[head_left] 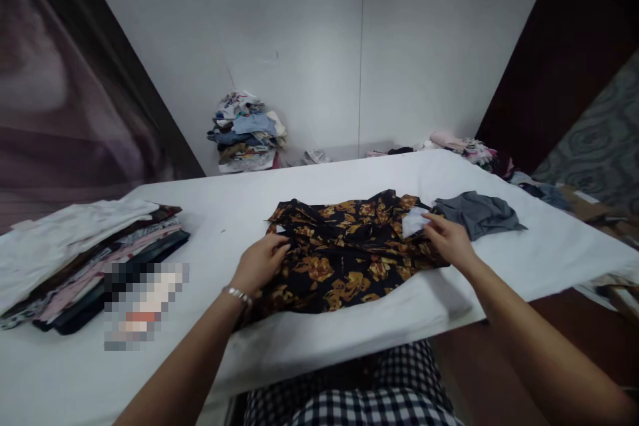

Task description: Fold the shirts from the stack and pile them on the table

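I've got both hands on the black floral shirt (344,253), lying mid-table on the white table (299,346). My left hand (259,263) pinches its left edge; my right hand (449,239) grips the right side by a pale label. The fold looks barely begun, the shirt rumpled. Folded stack (84,253) sits left, grey garment (476,213) right. No containers.
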Demonstrator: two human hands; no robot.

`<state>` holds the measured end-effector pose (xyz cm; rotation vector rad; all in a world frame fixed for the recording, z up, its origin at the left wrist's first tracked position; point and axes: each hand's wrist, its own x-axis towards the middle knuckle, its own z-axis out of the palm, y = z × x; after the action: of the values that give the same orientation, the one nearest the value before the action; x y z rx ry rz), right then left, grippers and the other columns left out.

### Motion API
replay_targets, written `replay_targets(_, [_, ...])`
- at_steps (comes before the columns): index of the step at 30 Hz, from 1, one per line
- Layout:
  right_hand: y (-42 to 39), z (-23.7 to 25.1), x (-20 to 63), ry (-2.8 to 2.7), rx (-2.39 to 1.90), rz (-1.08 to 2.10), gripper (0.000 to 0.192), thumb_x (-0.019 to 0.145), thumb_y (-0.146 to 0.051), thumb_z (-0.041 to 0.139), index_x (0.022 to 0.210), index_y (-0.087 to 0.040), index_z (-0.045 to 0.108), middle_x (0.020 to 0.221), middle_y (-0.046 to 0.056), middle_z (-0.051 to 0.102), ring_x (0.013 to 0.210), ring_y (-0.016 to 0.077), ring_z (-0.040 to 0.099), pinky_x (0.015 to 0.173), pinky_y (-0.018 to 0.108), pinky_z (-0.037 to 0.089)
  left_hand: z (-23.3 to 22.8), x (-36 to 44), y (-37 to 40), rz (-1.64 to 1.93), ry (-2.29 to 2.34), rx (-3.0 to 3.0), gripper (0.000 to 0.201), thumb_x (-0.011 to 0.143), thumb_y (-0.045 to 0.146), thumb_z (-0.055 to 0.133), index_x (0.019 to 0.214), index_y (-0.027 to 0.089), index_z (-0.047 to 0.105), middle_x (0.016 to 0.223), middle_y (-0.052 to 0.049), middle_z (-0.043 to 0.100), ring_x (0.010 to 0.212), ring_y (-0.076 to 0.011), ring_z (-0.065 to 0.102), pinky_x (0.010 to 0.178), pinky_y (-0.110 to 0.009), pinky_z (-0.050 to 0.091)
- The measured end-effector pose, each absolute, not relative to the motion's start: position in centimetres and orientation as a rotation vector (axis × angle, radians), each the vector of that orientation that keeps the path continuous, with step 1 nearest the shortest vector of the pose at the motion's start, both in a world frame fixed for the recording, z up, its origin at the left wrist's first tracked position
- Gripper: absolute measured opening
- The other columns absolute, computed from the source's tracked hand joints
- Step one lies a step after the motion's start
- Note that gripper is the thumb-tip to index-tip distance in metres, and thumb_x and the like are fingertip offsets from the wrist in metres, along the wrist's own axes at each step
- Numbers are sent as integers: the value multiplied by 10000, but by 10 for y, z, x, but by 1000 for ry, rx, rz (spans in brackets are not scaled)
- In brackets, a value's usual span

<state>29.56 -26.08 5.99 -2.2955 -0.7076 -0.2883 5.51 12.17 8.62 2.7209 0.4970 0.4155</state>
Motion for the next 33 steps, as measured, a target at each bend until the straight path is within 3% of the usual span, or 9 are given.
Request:
replay_targets(7, [-158,50,320,-1096,-2652,190,727,780,-158,530,1472,-267,337,999,75,709,832,226,650,718,291,452,67,148,134,411,152,3068,447,828,107,443,1242,193,587,1385,-70,512,1271,-217,449,1068,-371,375])
replay_targets(11, [-136,42,339,-1033,-2561,370,585,691,-69,544,1243,-244,631,1068,81,703,919,229,646,797,293,469,56,174,146,231,100,3222,536,761,97,545,1282,223,557,1441,-85,442,1342,-274,350,1041,-438,371])
replay_targets(14, [-118,54,362,-911,-2443,483,318,703,-81,541,928,-159,751,802,91,728,691,205,660,674,284,512,54,189,157,175,145,3226,313,808,131,519,1071,200,675,1281,-116,565,1299,-277,390,1018,-437,372])
replay_targets(16, [-100,70,381,-833,-2379,470,268,757,-141,537,932,-131,739,743,99,717,607,202,651,587,286,525,64,201,167,184,237,3203,251,845,144,469,936,164,702,1124,-147,619,1210,-284,464,966,-428,405])
replay_targets(20, [-59,102,411,-696,-2080,211,549,883,-330,479,1409,-183,420,1280,137,589,1026,228,632,694,278,557,107,236,194,520,678,3041,325,901,217,388,1048,106,656,1124,-206,578,1135,-337,495,893,-468,432])
replay_targets(23, [-45,107,419,-639,-1790,139,787,834,-360,584,1505,-228,194,1470,146,389,1225,240,509,804,312,542,132,253,214,842,1081,2639,459,901,346,444,1288,106,502,1293,-209,492,1162,-325,494,910,-439,436])
replay_targets(28, [-85,78,410,-654,-1997,416,424,793,-305,634,1179,-130,644,1044,127,699,900,230,656,807,376,547,105,227,215,589,635,2778,333,876,318,485,1136,159,618,1224,-114,590,1158,-246,517,1010,-350,392])
replay_targets(30, [-114,63,397,-723,-2080,494,349,789,-320,634,1090,-155,694,946,86,722,818,219,666,812,396,547,78,201,205,354,411,2859,299,886,336,468,1052,180,662,1189,-89,621,1141,-230,536,1019,-336,389])
replay_targets(33, [-152,45,361,-905,-2107,536,366,776,-375,645,1097,-206,701,1063,63,710,945,246,659,922,422,503,43,164,188,193,313,2920,410,866,398,516,1206,183,600,1349,-96,531,1243,-250,472,1058,-359,357])
